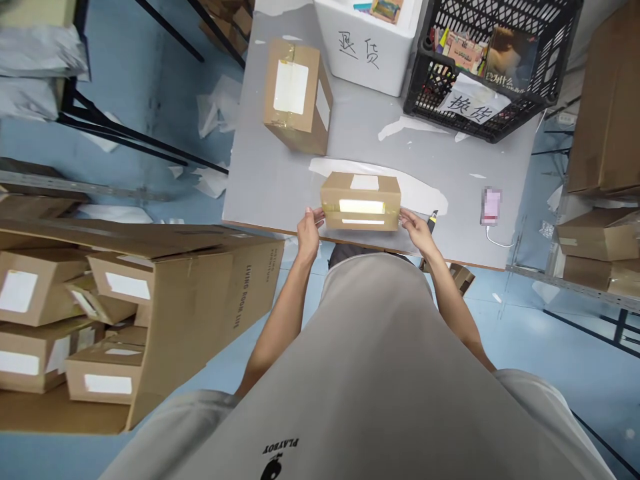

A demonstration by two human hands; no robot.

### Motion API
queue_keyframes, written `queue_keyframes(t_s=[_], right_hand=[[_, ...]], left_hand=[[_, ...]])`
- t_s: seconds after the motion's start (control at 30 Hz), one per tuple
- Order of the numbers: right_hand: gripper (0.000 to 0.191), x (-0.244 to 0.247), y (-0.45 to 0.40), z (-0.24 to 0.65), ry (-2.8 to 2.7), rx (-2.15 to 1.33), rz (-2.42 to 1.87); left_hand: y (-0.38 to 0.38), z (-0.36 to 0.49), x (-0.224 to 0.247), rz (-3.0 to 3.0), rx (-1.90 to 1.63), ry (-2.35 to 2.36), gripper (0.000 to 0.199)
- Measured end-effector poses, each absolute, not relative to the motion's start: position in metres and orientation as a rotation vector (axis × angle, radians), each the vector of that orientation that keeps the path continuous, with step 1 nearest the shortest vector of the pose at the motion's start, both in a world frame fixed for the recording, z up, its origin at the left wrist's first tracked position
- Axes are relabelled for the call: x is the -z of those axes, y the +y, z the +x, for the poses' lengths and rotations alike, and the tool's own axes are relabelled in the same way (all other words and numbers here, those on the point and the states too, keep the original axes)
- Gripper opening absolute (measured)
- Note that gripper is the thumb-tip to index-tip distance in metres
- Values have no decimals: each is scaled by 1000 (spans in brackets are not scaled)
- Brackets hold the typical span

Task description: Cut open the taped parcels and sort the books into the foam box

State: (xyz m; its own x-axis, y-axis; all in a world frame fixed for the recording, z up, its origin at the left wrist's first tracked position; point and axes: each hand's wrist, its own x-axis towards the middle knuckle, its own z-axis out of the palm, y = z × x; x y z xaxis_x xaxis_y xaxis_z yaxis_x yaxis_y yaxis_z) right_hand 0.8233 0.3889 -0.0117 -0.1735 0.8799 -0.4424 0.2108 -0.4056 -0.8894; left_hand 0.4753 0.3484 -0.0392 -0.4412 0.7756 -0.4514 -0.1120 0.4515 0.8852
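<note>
A small taped cardboard box with white labels lies near the front edge of the grey table. My left hand is at its left end, fingertips against the side. At the right end my right hand touches the box with its fingers. Between them, the two hands hold the box from both ends. A black and yellow cutter lies just beside my right hand. Behind the box is a torn strip of white paper.
Another taped box stands at the table's back left. A white bin and a black crate with books are at the back. A phone with a cable lies right. A large carton of boxes stands at left.
</note>
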Motion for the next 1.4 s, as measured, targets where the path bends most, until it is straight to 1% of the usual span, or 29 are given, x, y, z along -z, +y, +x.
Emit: queue_keyframes(t_s=[0.1, 0.2, 0.37, 0.47, 0.63, 0.73, 0.87, 0.93, 1.03, 1.13, 1.2, 1.3, 1.4], right_hand=[[65, -1, 397, 821, -1291, -1591, -1533], [64, -3, 399, 816, -1288, -1614, -1548], [74, 13, 391, 810, -1266, -1643, -1558], [77, 26, 388, 809, -1210, -1630, -1602], [67, 42, 385, 805, -1050, -1687, -1803], [62, 43, 384, 802, -1117, -1727, -1777], [57, 35, 381, 803, -1198, -1655, -1688], [58, 28, 381, 806, -1207, -1621, -1654], [65, 16, 382, 810, -1207, -1586, -1623], [70, 9, 390, 809, -1204, -1521, -1624], [70, 10, 397, 807, -1213, -1508, -1630], [66, 20, 404, 803, -1237, -1577, -1640], [64, 32, 401, 804, -1232, -1651, -1660]], left_hand=[[361, 473, 26, 644, -1194, 1682, 78], [367, 472, 25, 660, -1169, 1684, 74], [368, 471, 42, 609, -1105, 1723, 62], [367, 471, 53, 554, -1110, 1745, 59], [366, 478, 64, 437, -1019, 1733, 65], [363, 482, 65, 417, -998, 1731, 70], [359, 478, 60, 482, -1040, 1741, 77], [357, 472, 54, 521, -1078, 1727, 80], [357, 465, 45, 570, -1116, 1724, 84], [359, 462, 41, 600, -1101, 1729, 88], [361, 463, 43, 600, -1063, 1728, 89], [366, 464, 53, 560, -998, 1730, 87], [365, 465, 64, 471, -966, 1751, 80]])
